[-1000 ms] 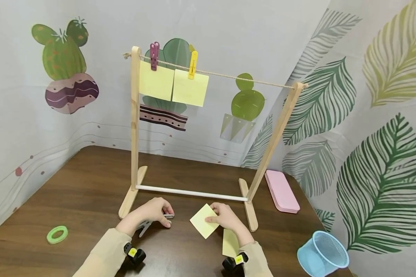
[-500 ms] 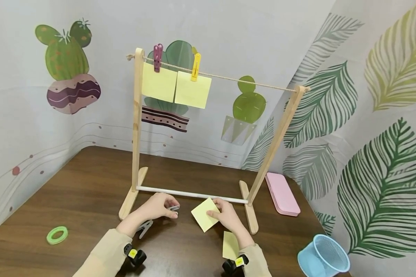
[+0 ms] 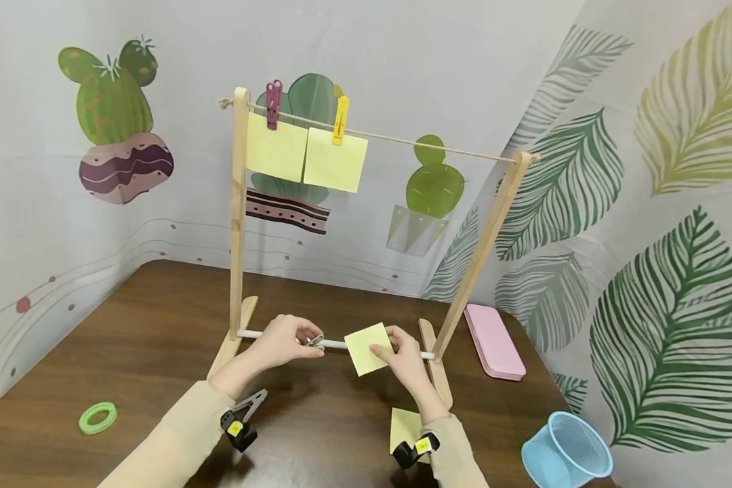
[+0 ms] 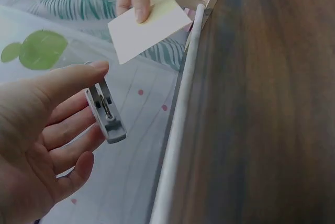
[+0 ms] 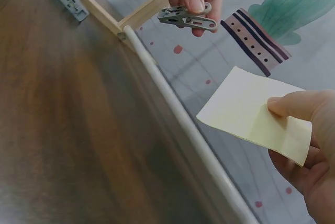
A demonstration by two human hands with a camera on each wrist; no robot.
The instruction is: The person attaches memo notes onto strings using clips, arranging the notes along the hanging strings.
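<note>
Left hand (image 3: 285, 339) is pinching a small grey plastic clothespin (image 5: 188, 19), thumb on top, fingers behind. Right hand (image 3: 407, 356) is pinching a square pale-yellow paper note (image 3: 366, 347), thumb clamping its face. Clothespin and note are facing each other, apart, near the round white crossbar (image 3: 335, 344).

Risks: the note's far corners are sticking out unsupported, so it could be bending or slipping if the right thumb is easing off. The clothespin could be twisting free if the left thumb is pressing off-centre. A bump on the thin beige rope (image 3: 430, 144) could be shaking loose the two hanging yellow notes (image 3: 335, 165). The loose yellow note (image 3: 404, 428) is lying under the right wrist, so a low sleeve (image 3: 454, 451) could be dragging it.
</note>
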